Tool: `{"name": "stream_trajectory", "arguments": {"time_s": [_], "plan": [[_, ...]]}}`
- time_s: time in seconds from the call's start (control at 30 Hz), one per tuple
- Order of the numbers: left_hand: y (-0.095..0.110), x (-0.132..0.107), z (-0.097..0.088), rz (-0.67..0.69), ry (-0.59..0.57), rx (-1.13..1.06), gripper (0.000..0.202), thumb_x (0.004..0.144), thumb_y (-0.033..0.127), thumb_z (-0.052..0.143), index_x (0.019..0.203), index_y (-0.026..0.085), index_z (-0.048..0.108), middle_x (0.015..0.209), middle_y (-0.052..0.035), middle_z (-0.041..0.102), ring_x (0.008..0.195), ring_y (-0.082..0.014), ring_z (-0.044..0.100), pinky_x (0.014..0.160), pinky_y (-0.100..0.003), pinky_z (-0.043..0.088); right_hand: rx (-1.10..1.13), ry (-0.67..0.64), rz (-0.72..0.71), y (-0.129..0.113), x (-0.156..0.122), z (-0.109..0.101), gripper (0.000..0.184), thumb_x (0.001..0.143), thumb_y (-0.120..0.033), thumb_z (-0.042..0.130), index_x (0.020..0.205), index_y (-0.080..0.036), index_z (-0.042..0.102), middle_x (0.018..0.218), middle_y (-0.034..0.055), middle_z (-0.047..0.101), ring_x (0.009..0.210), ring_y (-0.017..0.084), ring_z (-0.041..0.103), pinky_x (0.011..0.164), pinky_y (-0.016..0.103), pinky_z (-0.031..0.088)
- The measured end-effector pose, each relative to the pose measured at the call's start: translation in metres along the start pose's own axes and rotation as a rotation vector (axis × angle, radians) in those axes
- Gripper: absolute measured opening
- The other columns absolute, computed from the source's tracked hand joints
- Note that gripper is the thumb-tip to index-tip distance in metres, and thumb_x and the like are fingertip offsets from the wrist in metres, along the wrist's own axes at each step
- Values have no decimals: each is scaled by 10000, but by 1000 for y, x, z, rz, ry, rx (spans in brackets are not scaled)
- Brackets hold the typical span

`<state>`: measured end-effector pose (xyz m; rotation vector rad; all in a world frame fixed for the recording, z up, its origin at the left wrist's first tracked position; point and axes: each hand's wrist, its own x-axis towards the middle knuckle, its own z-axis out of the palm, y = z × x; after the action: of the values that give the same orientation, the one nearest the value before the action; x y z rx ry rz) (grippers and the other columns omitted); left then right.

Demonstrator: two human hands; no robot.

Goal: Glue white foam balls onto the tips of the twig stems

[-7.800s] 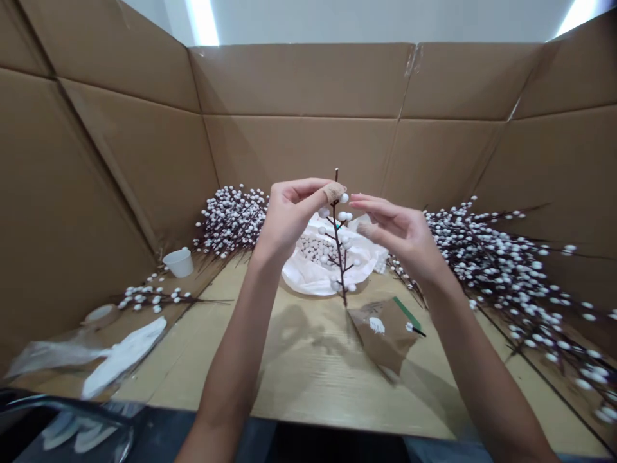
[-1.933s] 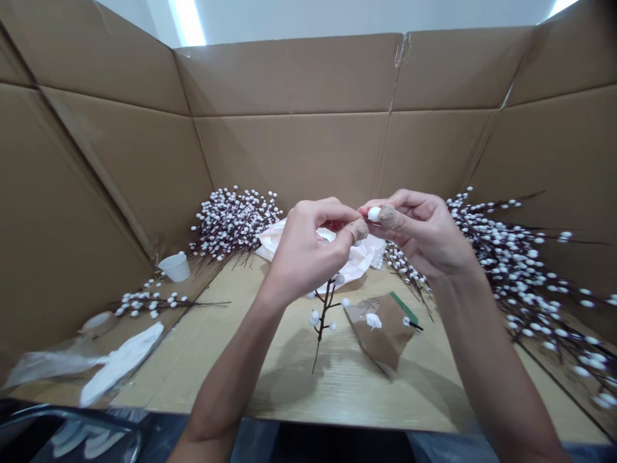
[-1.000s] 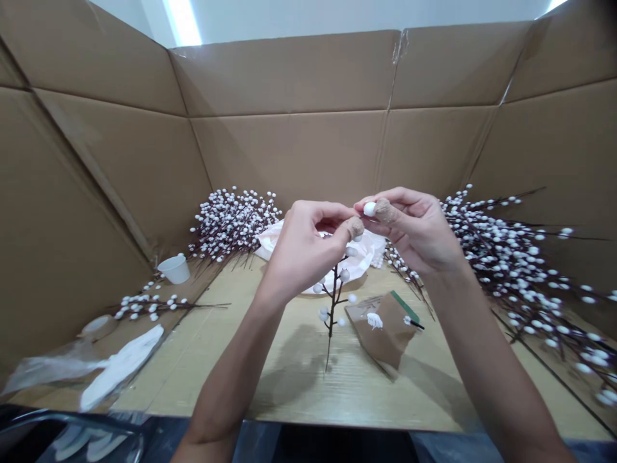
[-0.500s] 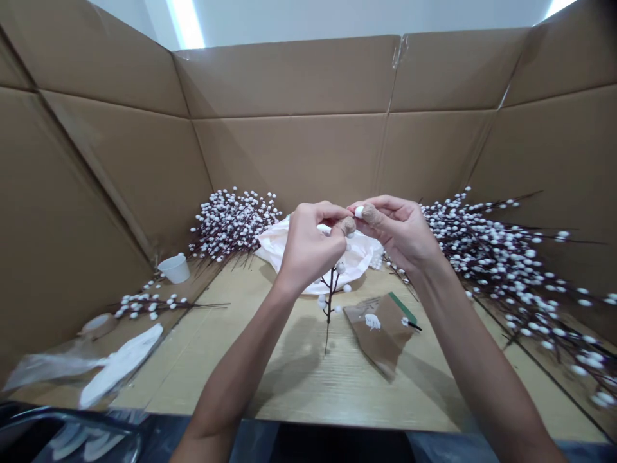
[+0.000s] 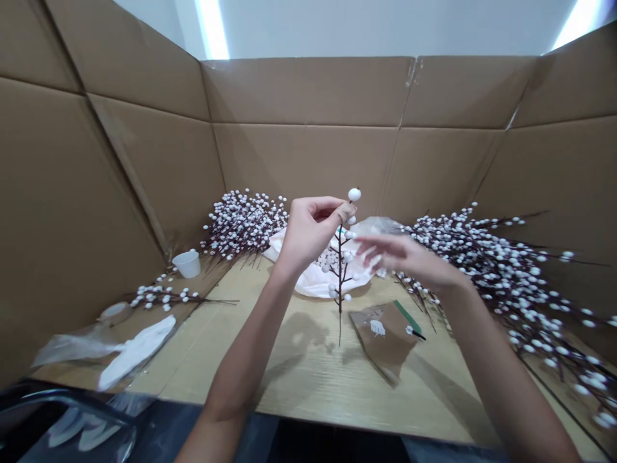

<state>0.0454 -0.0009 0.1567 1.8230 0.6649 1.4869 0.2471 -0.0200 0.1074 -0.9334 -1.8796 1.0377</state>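
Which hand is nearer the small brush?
Right. The right hand hovers open, above and behind the small brush; the left hand is farther left, pinching the berry stem.

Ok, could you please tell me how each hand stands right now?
Left hand: closed, pinching a dark twig with white buds.
Right hand: open, holding nothing.

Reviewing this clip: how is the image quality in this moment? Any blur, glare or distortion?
Head view: the right hand is motion-blurred, the branch in the left hand is sharper; ceiling lights glare white; the wide lens bows the cardboard walls.
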Motion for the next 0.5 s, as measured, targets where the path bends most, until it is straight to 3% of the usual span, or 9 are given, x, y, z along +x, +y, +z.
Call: {"name": "stream_trajectory", "arguments": {"time_s": [0.1, 0.13, 0.23, 0.33, 0.5], "plan": [[1, 3, -10, -2, 123, -59, 97, 741, 234, 692, 740, 145, 729, 758, -52, 720, 667, -111, 622, 632, -235, 497, -232, -319, 295, 26, -5, 30, 858, 631, -449, 804, 1363, -162, 461, 855, 23, 628, 646, 112, 563, 547, 228, 451], [1, 5, -13, 5, 157, -72, 99, 743, 238, 690, 743, 146, 728, 749, -48, 714, 657, -108, 616, 623, -234, 495, -238, -384, 329, 33, -6, 43, 838, 637, -445, 801, 1344, -133, 477, 784, 6, 611, 631, 107, 540, 541, 221, 426], [-2, 9, -21, 39, 247, -70, 97, 753, 233, 676, 744, 150, 726, 731, -39, 699, 652, -102, 605, 612, -233, 487, -139, -415, 266, 44, -6, 78, 592, 783, -445, 678, 1274, -145, 539, 664, -36, 541, 587, 86, 477, 532, 209, 362], [-5, 13, -30, 51, 313, -95, 94, 754, 217, 663, 735, 146, 721, 700, -28, 678, 626, -92, 586, 589, -225, 478, 25, -413, 241, 37, -5, 100, 389, 830, -427, 626, 1083, -132, 627, 643, -30, 525, 570, 74, 461, 523, 202, 336], [-10, 18, -42, 53, 367, -250, 88, 734, 198, 659, 706, 129, 706, 629, -6, 625, 528, -67, 514, 503, -199, 443, 117, -194, 292, 28, 2, 117, 382, 755, -446, 707, 976, -181, 542, 655, -46, 520, 531, 59, 428, 465, 177, 313]]}}
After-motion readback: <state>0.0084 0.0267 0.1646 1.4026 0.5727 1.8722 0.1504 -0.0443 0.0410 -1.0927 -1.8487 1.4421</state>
